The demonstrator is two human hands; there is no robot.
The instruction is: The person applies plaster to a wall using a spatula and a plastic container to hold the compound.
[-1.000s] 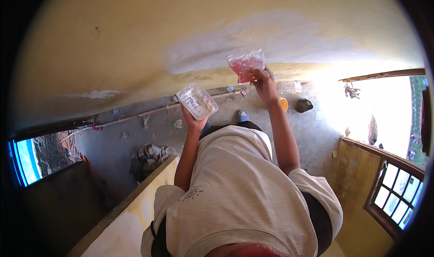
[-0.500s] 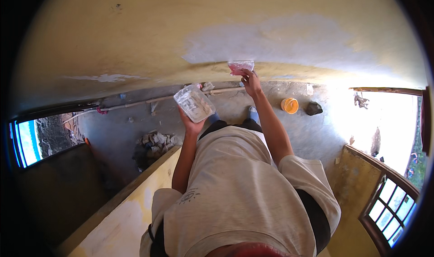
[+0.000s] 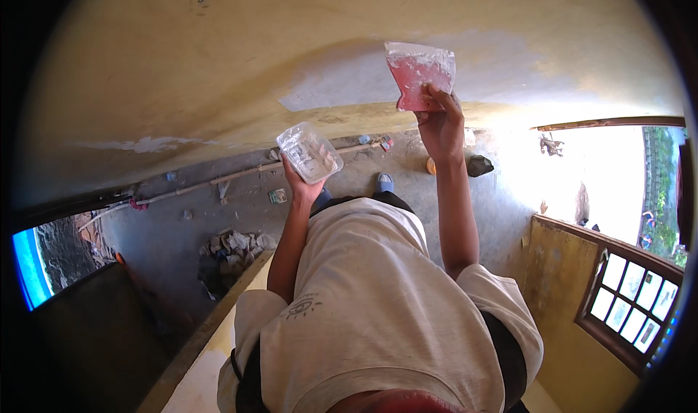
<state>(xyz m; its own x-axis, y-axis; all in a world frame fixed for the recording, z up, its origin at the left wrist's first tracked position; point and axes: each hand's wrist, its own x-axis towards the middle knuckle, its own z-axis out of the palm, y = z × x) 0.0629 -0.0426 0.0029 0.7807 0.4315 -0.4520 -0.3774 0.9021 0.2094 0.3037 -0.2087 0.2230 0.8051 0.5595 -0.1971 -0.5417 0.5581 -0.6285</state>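
My right hand (image 3: 442, 128) pinches a red putty scraper (image 3: 420, 78) by its lower edge. Whitish paste smears the scraper's upper part, which is raised before the yellow wall (image 3: 240, 49). Behind it a pale grey-white patch (image 3: 342, 78) spreads over the wall; whether the scraper touches it I cannot tell. Lower and to the left, my left hand (image 3: 302, 187) grips a clear plastic tub (image 3: 309, 151) from below, its opening tilted up. White paste clings to the inside of the tub.
A thin pipe (image 3: 240, 175) runs along the wall's foot. Crumpled paper (image 3: 243, 244) lies heaped at left, beside a low wall (image 3: 207, 347). My right forearm partly hides an orange bucket (image 3: 430, 166) near a black bag (image 3: 479, 166). A bright doorway (image 3: 603, 166) and paned window (image 3: 632, 297) are at right.
My right hand has risen with the scraper, which now looks larger and higher against the wall. The tub in my left hand has shifted slightly. The bucket has become mostly hidden.
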